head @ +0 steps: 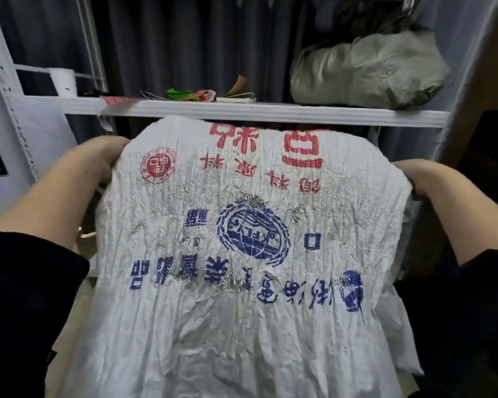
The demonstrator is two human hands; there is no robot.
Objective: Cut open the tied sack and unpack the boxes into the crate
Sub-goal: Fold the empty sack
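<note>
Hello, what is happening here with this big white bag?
A person holds a crumpled white woven sack with both bare hands: the left hand grips its left edge, the right hand its right edge. The sack hangs spread out in front of a white shelf, its red and blue print upside down to the camera. It looks flat. No boxes or crate are in view. A grey bundle and a white cup sit on the shelf.

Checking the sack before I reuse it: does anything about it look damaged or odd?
Yes. The sack, held at its sides by the left hand and right hand, is badly crumpled, with frayed, worn patches above and below the blue emblem. Its print faces the camera upside down.
</note>
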